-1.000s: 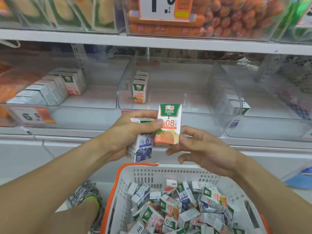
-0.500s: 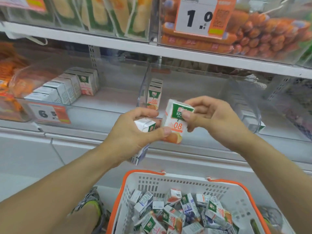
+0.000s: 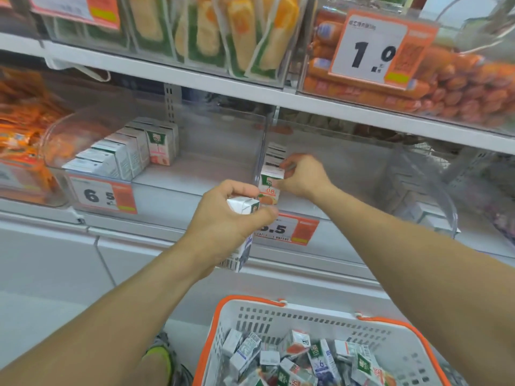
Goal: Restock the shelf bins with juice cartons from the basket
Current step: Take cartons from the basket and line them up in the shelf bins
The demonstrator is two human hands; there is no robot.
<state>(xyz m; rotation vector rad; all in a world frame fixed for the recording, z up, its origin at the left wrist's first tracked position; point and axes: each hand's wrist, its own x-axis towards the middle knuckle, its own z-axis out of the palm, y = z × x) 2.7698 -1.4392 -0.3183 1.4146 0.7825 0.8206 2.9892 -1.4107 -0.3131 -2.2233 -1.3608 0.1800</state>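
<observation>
A shop: price tags (image 3: 370,48) on stocked shelves (image 3: 250,90).

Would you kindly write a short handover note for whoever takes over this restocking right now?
Right hand: gripping an orange-labelled juice carton at the front of the short row in the middle clear plastic bin; not released yet.
Left hand: holding a white carton with a dark blue label in front of the shelf edge.
Done: a row of white cartons stands in the left clear bin.
Left: the white basket with orange rim below holds many mixed cartons to sort into bins.
</observation>
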